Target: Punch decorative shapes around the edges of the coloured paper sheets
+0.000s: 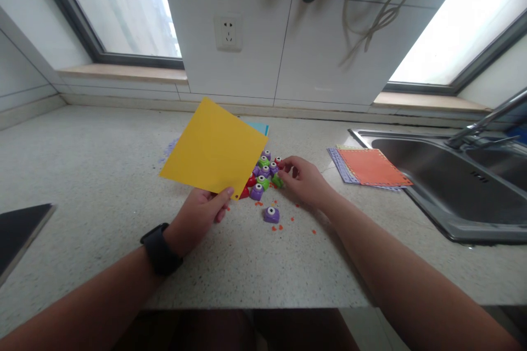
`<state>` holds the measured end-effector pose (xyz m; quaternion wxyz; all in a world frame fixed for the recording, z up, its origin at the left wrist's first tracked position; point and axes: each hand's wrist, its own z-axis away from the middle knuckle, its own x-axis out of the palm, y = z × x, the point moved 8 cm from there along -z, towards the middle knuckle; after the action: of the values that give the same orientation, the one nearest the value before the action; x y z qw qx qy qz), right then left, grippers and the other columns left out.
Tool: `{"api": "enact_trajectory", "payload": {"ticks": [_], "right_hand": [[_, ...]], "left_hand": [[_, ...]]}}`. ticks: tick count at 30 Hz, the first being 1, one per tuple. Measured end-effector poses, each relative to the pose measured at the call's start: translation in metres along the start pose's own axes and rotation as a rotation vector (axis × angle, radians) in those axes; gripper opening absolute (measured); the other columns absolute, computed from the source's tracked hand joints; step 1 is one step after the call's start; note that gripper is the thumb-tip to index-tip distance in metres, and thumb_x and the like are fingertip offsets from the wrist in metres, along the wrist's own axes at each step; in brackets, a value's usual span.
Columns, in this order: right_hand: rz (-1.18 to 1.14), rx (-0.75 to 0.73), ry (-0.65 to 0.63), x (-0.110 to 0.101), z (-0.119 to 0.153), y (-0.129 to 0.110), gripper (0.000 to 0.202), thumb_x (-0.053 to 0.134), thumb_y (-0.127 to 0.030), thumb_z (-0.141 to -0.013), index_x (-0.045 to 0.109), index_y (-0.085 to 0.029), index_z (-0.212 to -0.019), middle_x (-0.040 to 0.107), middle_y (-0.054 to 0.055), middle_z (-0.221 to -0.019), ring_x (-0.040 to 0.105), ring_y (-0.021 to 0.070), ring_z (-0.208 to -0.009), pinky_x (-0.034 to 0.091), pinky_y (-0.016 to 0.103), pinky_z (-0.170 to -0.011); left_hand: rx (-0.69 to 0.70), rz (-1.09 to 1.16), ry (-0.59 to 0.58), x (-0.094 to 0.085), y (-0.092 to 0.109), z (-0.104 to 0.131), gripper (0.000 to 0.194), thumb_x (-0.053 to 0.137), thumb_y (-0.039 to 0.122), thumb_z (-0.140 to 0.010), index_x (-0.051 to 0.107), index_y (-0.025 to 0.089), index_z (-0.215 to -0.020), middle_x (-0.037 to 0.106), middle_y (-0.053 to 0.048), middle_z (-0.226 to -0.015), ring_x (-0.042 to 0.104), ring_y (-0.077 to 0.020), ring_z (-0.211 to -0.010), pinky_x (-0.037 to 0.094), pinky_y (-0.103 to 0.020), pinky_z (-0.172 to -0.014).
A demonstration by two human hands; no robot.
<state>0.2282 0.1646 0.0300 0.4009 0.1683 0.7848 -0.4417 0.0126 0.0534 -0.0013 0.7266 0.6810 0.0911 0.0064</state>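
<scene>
My left hand [206, 208] pinches a yellow sheet of paper [214, 148] by its near corner, thumb on top, and holds it tilted above the counter. A small punched hole shows at that corner. To the right, my right hand [302, 178] has its fingers closed at the edge of a cluster of small craft punches, on a green paper punch [278, 181]. Several purple, green and red punches crowd there, such as a purple punch [257, 192]; the sheet hides part of the cluster. Another purple punch [272, 214] sits apart, nearer me.
Orange paper bits [277, 228] lie scattered on the speckled counter [102, 175]. Punched orange and purple sheets [370, 167] are stacked beside the steel sink [432, 192]. Blue paper [259, 128] shows behind the yellow sheet. A dark flat object [24, 230] lies far left.
</scene>
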Motion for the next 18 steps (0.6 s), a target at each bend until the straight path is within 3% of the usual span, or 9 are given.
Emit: {"api": "enact_trajectory", "payload": {"ticks": [5,8,11,18], "right_hand": [[0.007,-0.004,0.091,-0.006,-0.005,0.010,0.036,0.049,-0.025,-0.097,0.062,-0.018,-0.130,0.065,0.010,-0.107,0.057,0.0172,-0.074,0.047,0.035,-0.077],[0.058,-0.021,0.067,-0.002,-0.008,0.018,0.040,0.047,-0.025,-0.099,0.061,-0.023,-0.136,0.063,0.012,-0.115,0.061,0.0215,-0.092,0.047,0.038,-0.088],[0.140,-0.040,0.056,0.000,-0.010,0.021,0.032,0.051,-0.030,-0.099,0.068,-0.025,-0.126,0.065,0.011,-0.116,0.059,0.0264,-0.108,0.043,0.042,-0.097],[0.188,0.014,0.087,-0.005,-0.010,0.025,0.017,0.066,-0.033,-0.089,0.067,-0.023,-0.102,0.073,0.006,-0.093,0.062,0.0241,-0.085,0.045,0.036,-0.077]], "left_hand": [[0.043,0.026,0.023,-0.002,0.001,-0.002,0.028,0.066,0.036,-0.088,0.058,0.018,-0.068,0.052,0.005,-0.060,0.042,-0.0087,-0.047,0.035,-0.025,-0.048],[0.057,0.002,0.015,-0.001,0.003,-0.002,0.027,0.068,0.034,-0.086,0.058,0.019,-0.066,0.055,0.004,-0.061,0.046,-0.0100,-0.050,0.038,-0.025,-0.050],[0.054,-0.016,0.033,-0.003,0.003,-0.003,0.028,0.070,0.034,-0.084,0.059,0.019,-0.063,0.058,0.003,-0.060,0.052,-0.0119,-0.053,0.044,-0.025,-0.053],[0.022,0.020,0.118,-0.010,-0.009,-0.006,0.026,0.070,0.037,-0.083,0.070,0.016,-0.068,0.071,-0.004,-0.069,0.066,-0.0171,-0.066,0.054,-0.030,-0.069]]}}
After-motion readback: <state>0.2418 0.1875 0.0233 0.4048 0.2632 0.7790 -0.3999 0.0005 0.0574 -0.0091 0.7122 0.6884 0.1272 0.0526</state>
